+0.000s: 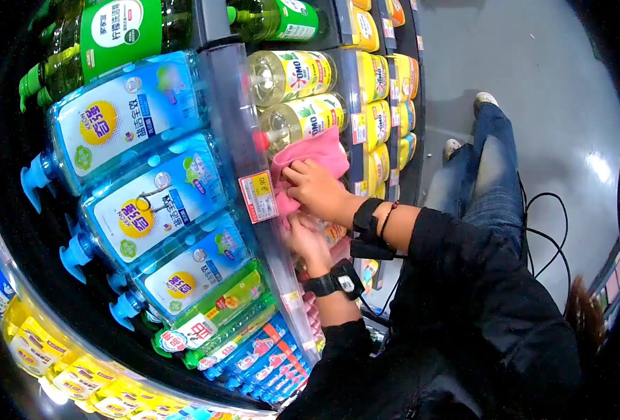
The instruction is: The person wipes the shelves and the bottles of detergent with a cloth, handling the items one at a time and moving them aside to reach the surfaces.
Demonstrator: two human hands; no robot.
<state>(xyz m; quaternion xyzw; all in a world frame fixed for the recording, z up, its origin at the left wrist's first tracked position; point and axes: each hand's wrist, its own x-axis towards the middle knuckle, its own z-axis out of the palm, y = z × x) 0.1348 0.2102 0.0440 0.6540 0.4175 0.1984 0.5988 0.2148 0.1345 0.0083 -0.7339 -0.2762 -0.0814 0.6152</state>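
My right hand [317, 189] is closed on a bunched pink cloth [317, 150], pressed to the shelf front among clear yellow-labelled OMO bottles [303, 115]. Just beside it, my left hand [306, 241] reaches in behind the clear shelf edge strip [236, 112]. Its fingers are curled and partly hidden by the strip and the cloth. What they grip I cannot make out. The hands are close together, next to a red and yellow price tag [258, 197].
Large blue pump bottles [152, 203] stand on the shelf above, beside green bottles [114, 28]. Yellow-labelled bottles [376, 119] fill lower shelves. Black cables [555, 224] hang near my legs, over the grey floor [555, 105].
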